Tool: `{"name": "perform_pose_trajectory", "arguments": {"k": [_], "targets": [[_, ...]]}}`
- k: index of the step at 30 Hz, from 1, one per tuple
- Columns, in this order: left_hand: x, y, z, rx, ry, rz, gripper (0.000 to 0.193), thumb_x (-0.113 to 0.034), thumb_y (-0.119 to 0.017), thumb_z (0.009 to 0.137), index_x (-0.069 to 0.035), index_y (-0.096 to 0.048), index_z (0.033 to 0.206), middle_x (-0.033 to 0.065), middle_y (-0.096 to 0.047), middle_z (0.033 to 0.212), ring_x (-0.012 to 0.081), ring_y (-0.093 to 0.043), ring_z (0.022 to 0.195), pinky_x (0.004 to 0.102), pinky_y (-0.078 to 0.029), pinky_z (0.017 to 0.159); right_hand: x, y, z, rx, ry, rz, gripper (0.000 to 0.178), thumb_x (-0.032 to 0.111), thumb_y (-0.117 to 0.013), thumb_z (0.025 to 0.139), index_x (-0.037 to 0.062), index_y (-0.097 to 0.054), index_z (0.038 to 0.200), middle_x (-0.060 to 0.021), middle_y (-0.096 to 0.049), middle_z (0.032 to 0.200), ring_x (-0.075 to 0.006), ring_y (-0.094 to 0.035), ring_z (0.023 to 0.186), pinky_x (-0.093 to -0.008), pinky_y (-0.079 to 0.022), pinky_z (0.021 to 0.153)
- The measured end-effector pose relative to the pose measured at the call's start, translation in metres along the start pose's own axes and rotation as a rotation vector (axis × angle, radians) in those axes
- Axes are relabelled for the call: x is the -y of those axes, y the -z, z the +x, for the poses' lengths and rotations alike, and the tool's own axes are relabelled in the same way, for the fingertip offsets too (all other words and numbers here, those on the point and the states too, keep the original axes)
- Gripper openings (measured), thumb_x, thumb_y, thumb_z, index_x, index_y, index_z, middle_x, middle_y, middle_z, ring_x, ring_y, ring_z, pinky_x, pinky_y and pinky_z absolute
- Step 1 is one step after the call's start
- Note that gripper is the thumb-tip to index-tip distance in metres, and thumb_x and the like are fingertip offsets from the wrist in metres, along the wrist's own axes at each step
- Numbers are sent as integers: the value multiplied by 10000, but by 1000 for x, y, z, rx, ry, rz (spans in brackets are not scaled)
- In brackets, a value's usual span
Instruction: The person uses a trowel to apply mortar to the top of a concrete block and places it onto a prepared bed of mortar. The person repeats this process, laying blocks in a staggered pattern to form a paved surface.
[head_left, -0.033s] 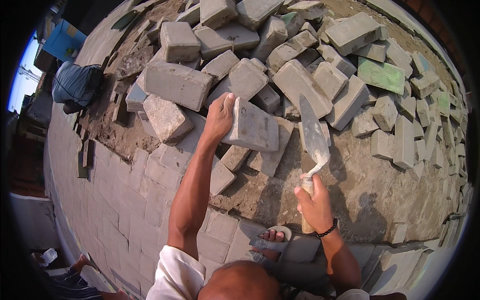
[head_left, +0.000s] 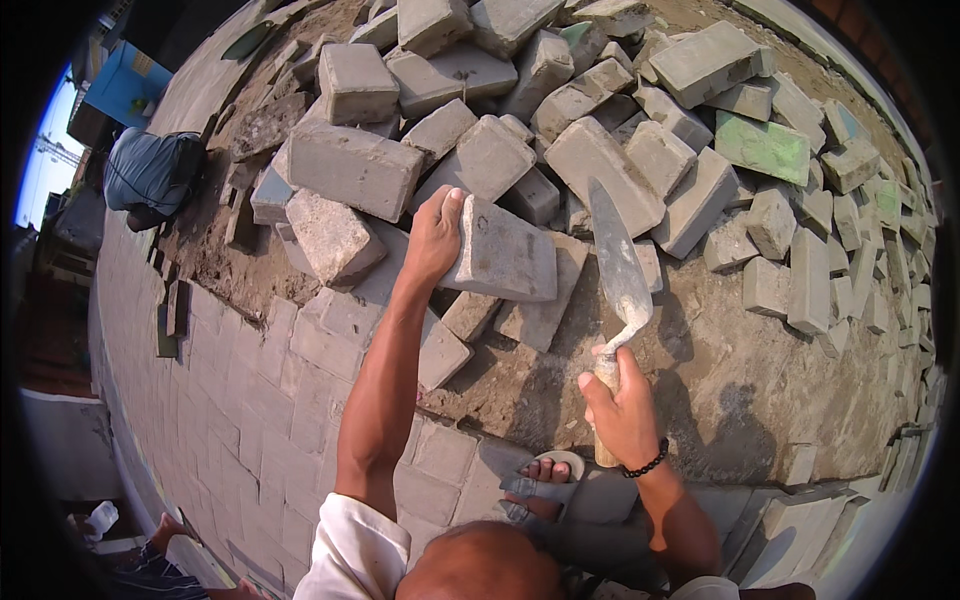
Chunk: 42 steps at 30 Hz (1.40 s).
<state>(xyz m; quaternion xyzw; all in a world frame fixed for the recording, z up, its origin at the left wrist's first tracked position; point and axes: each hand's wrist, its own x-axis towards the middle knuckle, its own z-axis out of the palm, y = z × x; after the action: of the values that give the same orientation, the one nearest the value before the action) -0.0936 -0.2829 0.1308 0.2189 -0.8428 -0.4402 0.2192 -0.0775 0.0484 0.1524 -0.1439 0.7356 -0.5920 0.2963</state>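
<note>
From the head camera, the left hand [head_left: 435,235] reaches forward at arm's length and clamps on the near end of a grey concrete paving block [head_left: 505,252]. Its fingers wrap over the block's left edge with the thumb lying along the top corner, so the hand is closed on the block rather than spread. The block is tilted, resting at the front of a loose pile of paving blocks [head_left: 560,110] that fills the upper middle of the view.

The right hand [head_left: 622,405] is closed in a fist around the wooden handle of a brick trowel [head_left: 618,265]. The fingers are curled tight together around the grip and the thumb is pressed on top. The trowel's pointed steel blade stands nearly upright, its tip rising just beside the right end of the held block and in front of the pile. A black bead bracelet [head_left: 650,465] sits on the right wrist.

Below the hands lies a bed of bare sand [head_left: 720,370], with laid grey pavers [head_left: 270,400] to the left. A sandalled foot [head_left: 540,480] rests at the sand's near edge. One green-tinted block [head_left: 765,148] lies in the pile at the upper right. A dark bundle [head_left: 150,172] sits on the pavers far to the left.
</note>
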Motion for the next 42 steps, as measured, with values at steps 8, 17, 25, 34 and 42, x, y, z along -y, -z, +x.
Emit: {"name": "perform_pose_trajectory", "arguments": {"k": [8,17,25,34,42], "targets": [[2,-4,-38,-205,-22,17,323,-266,-391,1087,9,-424,920,186,-481,771,292,-438,695,413,-417,691,14,-79,8,167,83,-421,333,222,-621,916,-21,-492,1103,-294,-673,920,-496,-646,836,-558,-502,718],[-4,-4,-43,-216,-2,-1,290,-236,-405,1082,8,-436,928,197,-488,775,313,-470,701,430,-424,693,-39,-15,58,45,-120,-383,452,221,-628,900,-49,-508,1241,-282,-650,964,-425,-633,892,-467,-509,752],[-21,-15,-34,-124,-35,-66,242,-214,-435,1063,15,-478,997,234,-528,930,398,-527,844,447,-438,804,-57,-20,63,172,-276,-423,399,232,-626,908,-36,-526,1185,-225,-641,914,-321,-646,781,-425,-525,627],[-33,-22,-27,45,-73,6,343,-285,-563,1011,16,-579,1175,190,-604,1101,288,-585,1030,389,-442,934,27,-11,17,150,27,-364,372,229,-636,897,-57,-527,1108,-260,-661,896,-438,-663,862,-466,-507,727],[-59,-28,-21,180,-153,177,386,-300,-569,989,-105,-597,1321,187,-612,1040,338,-593,980,434,-448,906,-52,27,34,255,-383,-191,167,115,-604,927,19,-524,1037,-27,-520,713,-118,-491,519,-304,-447,479]]}}
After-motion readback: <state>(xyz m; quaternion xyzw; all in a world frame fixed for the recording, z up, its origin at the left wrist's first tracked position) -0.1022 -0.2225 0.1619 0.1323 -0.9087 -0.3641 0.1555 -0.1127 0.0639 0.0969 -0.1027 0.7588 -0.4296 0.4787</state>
